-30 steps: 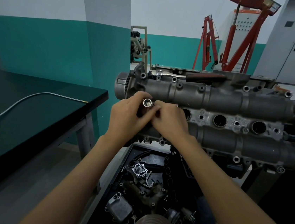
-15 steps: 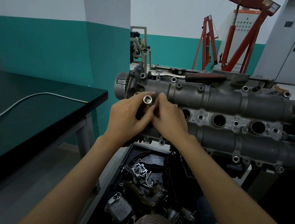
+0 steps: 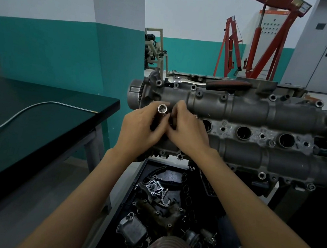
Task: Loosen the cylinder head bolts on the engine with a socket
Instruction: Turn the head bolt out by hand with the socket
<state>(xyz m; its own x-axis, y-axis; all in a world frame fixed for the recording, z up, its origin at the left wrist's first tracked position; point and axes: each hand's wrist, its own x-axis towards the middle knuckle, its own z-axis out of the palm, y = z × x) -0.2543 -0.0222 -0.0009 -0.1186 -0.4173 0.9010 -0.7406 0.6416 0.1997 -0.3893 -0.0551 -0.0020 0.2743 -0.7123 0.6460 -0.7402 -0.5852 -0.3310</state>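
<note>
Both hands have slid a little up the big grey metal engine since a second ago, and the shiny round metal socket now sticks out higher. The left hand grips the socket, fingers curled round it, with its open end facing up. The right hand sits just beside the left hand, touching it, and its fingertips pinch something small and dark next to the socket; I cannot tell what it is. Past the hands, a silver ratchet wrench with a dark handle lies on the far edge of the engine. Below the hands, a black tray holds loose metal parts.
</note>
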